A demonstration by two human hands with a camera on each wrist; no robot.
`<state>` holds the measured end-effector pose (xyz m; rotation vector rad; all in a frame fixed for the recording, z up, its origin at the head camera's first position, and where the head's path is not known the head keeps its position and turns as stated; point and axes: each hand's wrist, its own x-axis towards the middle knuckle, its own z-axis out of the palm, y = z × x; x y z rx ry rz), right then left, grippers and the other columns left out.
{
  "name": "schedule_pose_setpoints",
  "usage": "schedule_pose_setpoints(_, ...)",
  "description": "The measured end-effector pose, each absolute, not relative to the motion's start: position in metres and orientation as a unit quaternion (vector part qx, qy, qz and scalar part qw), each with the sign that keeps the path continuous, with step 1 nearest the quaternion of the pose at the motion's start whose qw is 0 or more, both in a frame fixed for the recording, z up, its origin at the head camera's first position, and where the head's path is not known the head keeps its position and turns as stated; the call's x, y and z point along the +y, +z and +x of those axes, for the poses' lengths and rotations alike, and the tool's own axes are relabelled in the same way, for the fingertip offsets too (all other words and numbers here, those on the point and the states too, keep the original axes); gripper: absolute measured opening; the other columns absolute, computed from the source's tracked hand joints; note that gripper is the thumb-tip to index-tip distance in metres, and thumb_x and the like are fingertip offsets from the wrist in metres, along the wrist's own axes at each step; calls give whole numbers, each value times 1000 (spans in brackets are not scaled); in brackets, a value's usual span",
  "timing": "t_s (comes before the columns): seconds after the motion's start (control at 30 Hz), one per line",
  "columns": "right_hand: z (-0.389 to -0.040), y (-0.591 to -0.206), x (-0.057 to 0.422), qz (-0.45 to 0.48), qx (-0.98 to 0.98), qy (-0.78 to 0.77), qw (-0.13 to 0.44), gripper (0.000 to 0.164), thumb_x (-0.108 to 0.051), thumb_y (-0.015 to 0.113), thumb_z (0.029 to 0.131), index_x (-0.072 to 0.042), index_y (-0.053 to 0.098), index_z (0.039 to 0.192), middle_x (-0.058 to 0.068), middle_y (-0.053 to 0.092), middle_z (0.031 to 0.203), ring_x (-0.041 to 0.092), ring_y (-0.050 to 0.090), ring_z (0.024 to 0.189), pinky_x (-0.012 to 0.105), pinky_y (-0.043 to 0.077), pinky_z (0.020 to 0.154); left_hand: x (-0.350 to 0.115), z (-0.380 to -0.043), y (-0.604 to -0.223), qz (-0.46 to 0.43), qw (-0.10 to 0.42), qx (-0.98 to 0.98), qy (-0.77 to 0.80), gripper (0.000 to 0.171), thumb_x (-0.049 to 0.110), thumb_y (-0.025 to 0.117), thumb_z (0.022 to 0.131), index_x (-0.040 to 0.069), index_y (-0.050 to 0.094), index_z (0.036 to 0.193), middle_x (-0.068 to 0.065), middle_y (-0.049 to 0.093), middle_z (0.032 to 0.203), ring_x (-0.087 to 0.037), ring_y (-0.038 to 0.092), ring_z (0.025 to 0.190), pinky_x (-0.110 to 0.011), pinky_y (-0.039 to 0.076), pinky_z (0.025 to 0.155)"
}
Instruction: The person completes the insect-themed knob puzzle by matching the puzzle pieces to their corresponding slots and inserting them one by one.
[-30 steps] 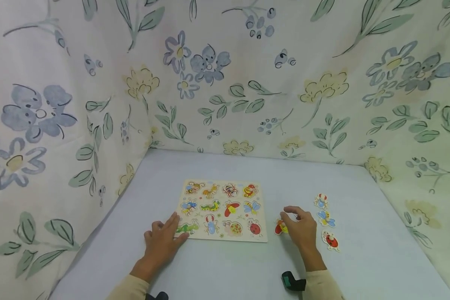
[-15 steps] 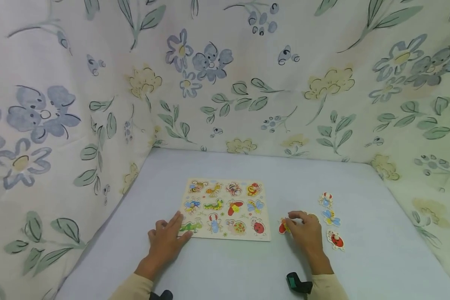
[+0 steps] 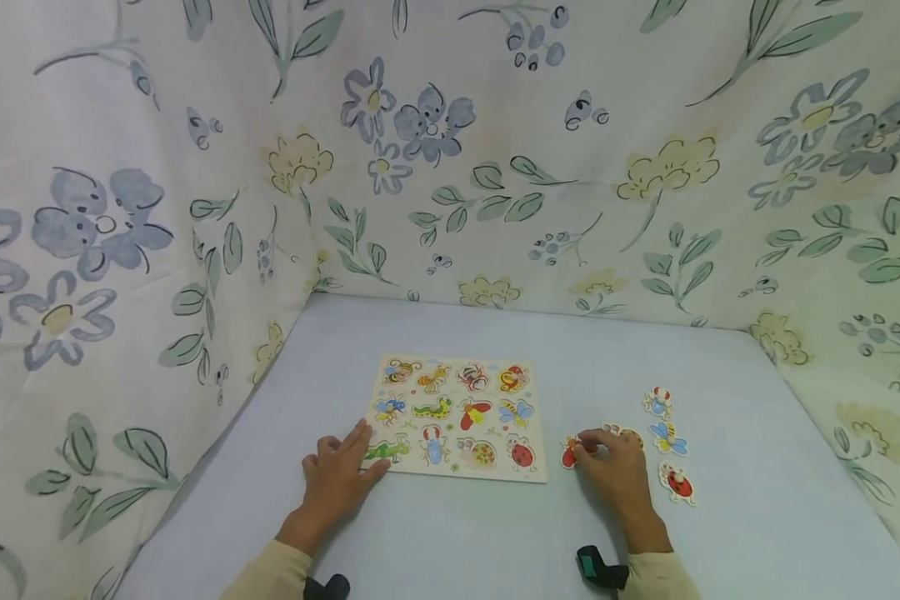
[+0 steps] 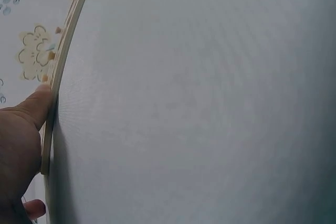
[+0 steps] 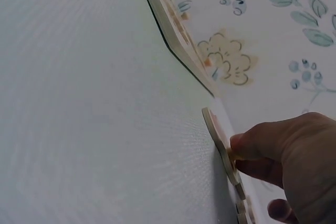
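A wooden insect puzzle board (image 3: 456, 473) lies flat on the table. My left hand (image 3: 337, 479) rests on its lower left corner, fingers extended over the left side and thumb along the near edge; the left wrist view shows the thumb (image 4: 39, 103) against the board's edge. To the right of the board, my right hand (image 3: 617, 475) pinches a red winged-insect puzzle piece (image 3: 568, 452) between thumb and fingertips. In the right wrist view this piece (image 5: 214, 129) looks slightly tilted, with a shadow beside it. My fingers hide part of it.
A snail piece (image 3: 630, 436) lies partly behind my right hand. Farther right, a beetle piece (image 3: 657, 403), a blue-winged dragonfly piece (image 3: 669, 439) and a ladybird piece (image 3: 677, 483) form a column. Flowered cloth (image 3: 495, 225) stands round the table's back and sides.
My right hand has lowered onto the red insect piece, and its fingertips have closed on it. The snail piece has come into sight behind that hand. My left hand stays on the board.
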<state>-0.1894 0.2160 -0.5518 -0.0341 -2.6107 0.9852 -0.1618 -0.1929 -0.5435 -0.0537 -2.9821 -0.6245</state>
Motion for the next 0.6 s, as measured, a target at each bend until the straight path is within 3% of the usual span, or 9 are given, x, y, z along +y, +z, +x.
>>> schedule_pose_setpoints(0.33, -194, -549, 213, -7, -929, 323, 179, 10, -10, 77, 79, -6, 74, 88, 1, 63, 77, 23, 43, 79, 38, 33, 66, -196, -163, -542, -20, 58, -977, -206, 72, 47, 66, 88, 5, 45, 143, -8, 36, 151, -39, 36, 116, -56, 25, 83)
schedule_pose_setpoints(0.6, -190, -543, 210, 1, -916, 332, 227, 6, -8, 76, 80, -5, 74, 84, 1, 64, 76, 22, 45, 78, 38, 34, 64, -196, -162, -545, -22, 51, -978, -202, 72, 49, 65, 88, 7, 46, 144, -7, 37, 151, -38, 37, 115, -56, 26, 84)
